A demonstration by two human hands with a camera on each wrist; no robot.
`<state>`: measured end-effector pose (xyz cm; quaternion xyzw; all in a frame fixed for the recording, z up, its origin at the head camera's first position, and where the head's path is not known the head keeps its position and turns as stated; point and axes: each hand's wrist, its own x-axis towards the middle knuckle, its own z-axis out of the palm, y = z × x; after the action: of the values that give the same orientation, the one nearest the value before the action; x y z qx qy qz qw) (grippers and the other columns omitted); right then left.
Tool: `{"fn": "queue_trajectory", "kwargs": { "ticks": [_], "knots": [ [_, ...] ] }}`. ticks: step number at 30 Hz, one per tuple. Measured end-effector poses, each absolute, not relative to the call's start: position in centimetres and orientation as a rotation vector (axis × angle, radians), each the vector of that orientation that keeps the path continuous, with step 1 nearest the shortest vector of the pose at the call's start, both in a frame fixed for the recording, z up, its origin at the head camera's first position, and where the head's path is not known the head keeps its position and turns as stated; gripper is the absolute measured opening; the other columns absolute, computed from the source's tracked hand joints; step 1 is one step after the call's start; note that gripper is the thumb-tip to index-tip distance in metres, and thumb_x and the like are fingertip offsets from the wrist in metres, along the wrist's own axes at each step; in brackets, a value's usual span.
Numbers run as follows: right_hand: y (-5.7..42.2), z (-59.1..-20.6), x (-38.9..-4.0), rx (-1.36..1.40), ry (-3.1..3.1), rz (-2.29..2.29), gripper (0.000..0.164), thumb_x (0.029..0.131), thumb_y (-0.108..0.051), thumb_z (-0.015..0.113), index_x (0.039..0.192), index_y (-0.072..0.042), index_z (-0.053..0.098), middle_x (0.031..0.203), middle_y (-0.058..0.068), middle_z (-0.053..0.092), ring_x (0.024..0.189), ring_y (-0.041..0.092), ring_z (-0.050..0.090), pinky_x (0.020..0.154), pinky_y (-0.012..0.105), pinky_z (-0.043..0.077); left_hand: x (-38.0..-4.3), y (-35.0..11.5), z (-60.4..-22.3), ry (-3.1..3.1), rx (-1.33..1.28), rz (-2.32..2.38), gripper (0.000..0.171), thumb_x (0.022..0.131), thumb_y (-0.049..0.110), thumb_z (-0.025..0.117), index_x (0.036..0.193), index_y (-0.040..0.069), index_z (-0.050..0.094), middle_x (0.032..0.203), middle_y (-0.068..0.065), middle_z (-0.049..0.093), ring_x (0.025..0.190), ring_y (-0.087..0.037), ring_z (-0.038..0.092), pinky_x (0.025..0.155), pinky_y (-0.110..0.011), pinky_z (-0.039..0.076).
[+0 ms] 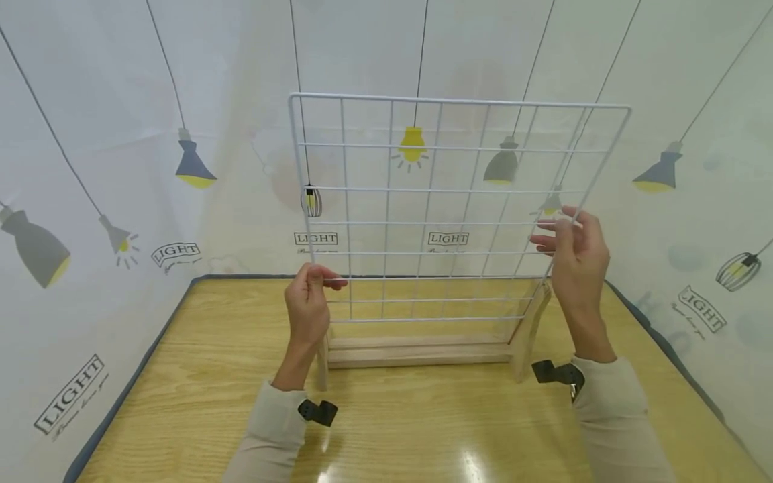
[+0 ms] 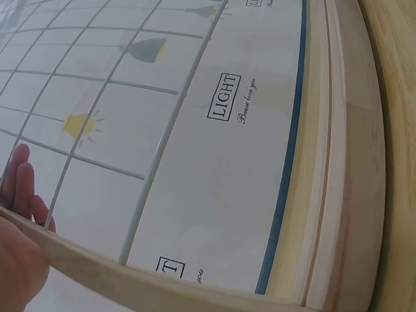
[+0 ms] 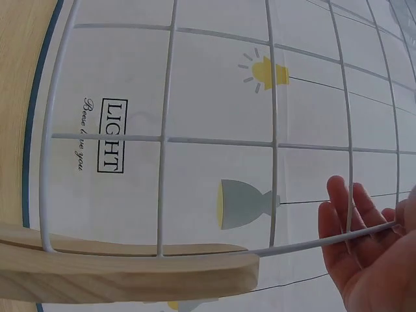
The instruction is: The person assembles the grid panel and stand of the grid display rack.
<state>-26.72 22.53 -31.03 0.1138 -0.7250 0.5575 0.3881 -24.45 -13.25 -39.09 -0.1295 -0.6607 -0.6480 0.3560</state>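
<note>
A white wire grid panel stands tilted in a pale wooden stand, its lower corners between the two side uprights. My left hand pinches the panel's left edge low down, thumb in front and fingers reaching behind the wires. Higher on the opposite edge, my right hand holds the wire with the thumb on the near side and the fingers spread behind. In the right wrist view, the panel's bottom corner overlaps the right upright. The left upright crosses in front of part of my left hand in the left wrist view.
A wooden-patterned tabletop lies under the stand. Behind it and on both sides rise white sheets printed with hanging lamps and the word LIGHT, meeting the table along a dark blue edge. Black straps sit at both wrists.
</note>
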Motion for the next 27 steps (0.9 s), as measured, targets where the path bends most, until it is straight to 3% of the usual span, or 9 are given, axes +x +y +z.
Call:
{"fn": "queue_trajectory", "kwargs": {
  "ticks": [7, 10, 13, 18, 24, 27],
  "knots": [
    [22.5, -30.9, -27.0, 0.271, -1.829, 1.421, 0.025, 0.106, -0.022, 0.044, 0.118, -0.007, 0.062, 0.082, -0.014, 0.072, 0.066, 0.004, 0.071, 0.061, 0.017, 0.055, -24.4, -14.0, -39.1, -1.71, -0.423, -1.705, 0.038, 0.107, 0.012, 0.039, 0.088, -0.013, 0.059, 0.08, -0.029, 0.065, 0.076, -0.006, 0.067, 0.075, -0.022, 0.055],
    [22.4, -31.0, -26.9, 0.257, -1.821, 1.428, 0.028, 0.106, -0.022, 0.044, 0.118, -0.003, 0.061, 0.082, -0.013, 0.072, 0.066, 0.004, 0.071, 0.062, 0.017, 0.056, -24.4, -14.1, -39.2, -1.701, -0.452, -1.713, 0.035, 0.107, 0.011, 0.041, 0.091, -0.013, 0.062, 0.083, -0.022, 0.07, 0.08, -0.009, 0.069, 0.078, -0.023, 0.055],
    [22.3, -31.1, -26.8, 0.235, -1.808, 1.453, 0.029, 0.106, -0.022, 0.045, 0.118, -0.001, 0.061, 0.082, -0.011, 0.072, 0.066, 0.005, 0.071, 0.062, 0.018, 0.056, -24.3, -14.2, -39.1, -1.685, -0.465, -1.74, 0.032, 0.106, 0.009, 0.043, 0.099, -0.013, 0.065, 0.089, -0.023, 0.072, 0.085, -0.009, 0.07, 0.083, -0.024, 0.056],
    [22.3, -31.3, -26.8, 0.207, -1.784, 1.492, 0.024, 0.105, -0.022, 0.046, 0.114, -0.008, 0.064, 0.08, -0.009, 0.072, 0.064, 0.006, 0.071, 0.061, 0.019, 0.057, -24.1, -14.4, -38.8, -1.697, -0.438, -1.776, 0.03, 0.104, 0.008, 0.046, 0.109, -0.015, 0.064, 0.095, -0.033, 0.068, 0.088, -0.005, 0.07, 0.088, -0.023, 0.055],
    [22.3, -31.4, -26.8, 0.202, -1.771, 1.492, 0.022, 0.105, -0.022, 0.047, 0.112, -0.01, 0.064, 0.079, -0.008, 0.073, 0.062, 0.007, 0.071, 0.06, 0.019, 0.057, -23.8, -15.1, -38.1, -1.708, -0.436, -1.79, 0.024, 0.102, 0.005, 0.052, 0.112, -0.013, 0.065, 0.095, -0.018, 0.074, 0.091, -0.006, 0.071, 0.093, -0.023, 0.053],
    [22.2, -31.4, -26.8, 0.193, -1.767, 1.493, 0.022, 0.105, -0.021, 0.048, 0.112, -0.01, 0.065, 0.079, -0.008, 0.073, 0.061, 0.007, 0.07, 0.059, 0.019, 0.057, -23.7, -15.4, -37.7, -1.713, -0.453, -1.774, 0.024, 0.101, 0.003, 0.054, 0.114, -0.012, 0.065, 0.096, -0.019, 0.074, 0.091, -0.007, 0.071, 0.091, -0.023, 0.053]
  ]
}}
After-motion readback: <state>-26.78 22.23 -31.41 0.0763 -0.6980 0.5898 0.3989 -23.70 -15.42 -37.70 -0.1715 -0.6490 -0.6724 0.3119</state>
